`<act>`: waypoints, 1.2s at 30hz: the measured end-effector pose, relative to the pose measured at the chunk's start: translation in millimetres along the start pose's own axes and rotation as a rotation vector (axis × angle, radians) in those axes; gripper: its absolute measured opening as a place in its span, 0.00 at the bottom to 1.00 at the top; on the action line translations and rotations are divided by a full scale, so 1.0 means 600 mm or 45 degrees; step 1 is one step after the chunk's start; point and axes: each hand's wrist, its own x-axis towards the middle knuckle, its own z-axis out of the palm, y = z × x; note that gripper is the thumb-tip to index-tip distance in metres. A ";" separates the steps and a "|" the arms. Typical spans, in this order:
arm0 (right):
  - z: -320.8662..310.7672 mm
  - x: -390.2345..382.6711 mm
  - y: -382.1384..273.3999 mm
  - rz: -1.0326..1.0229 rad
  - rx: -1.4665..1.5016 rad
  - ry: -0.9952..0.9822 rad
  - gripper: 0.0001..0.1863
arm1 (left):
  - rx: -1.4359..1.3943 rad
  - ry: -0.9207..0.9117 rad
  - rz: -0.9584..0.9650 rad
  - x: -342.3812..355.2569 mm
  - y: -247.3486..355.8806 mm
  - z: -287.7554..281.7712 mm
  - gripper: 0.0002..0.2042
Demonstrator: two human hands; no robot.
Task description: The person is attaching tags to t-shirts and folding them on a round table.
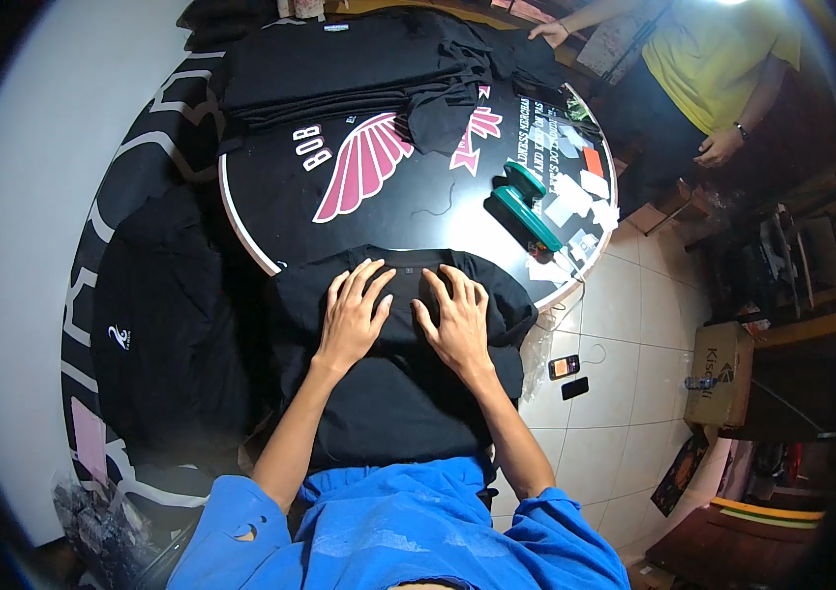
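Observation:
A black T-shirt lies across my lap and over the near edge of the round table, its collar pointing away from me. My left hand rests flat on the cloth left of the collar, fingers spread. On the right side of the collar, my right hand presses down the same way, fingers apart. A small neck label shows between the two hands. Neither hand grips the fabric.
Stacked black shirts cover the far side of the round table. A green steam iron-like tool and paper scraps lie at its right. More black garments hang at left. Phones lie on the floor; a person in yellow stands far right.

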 end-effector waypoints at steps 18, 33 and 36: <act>-0.001 0.038 0.001 -0.301 0.311 -0.056 0.25 | -0.050 0.064 0.178 0.009 -0.004 -0.001 0.06; -0.010 0.075 0.001 -0.191 0.179 -0.270 0.22 | -0.030 -0.221 0.168 -0.020 0.098 -0.082 0.09; -0.012 0.084 0.005 -0.214 0.214 -0.307 0.25 | 0.018 -0.198 0.099 -0.026 0.100 -0.084 0.09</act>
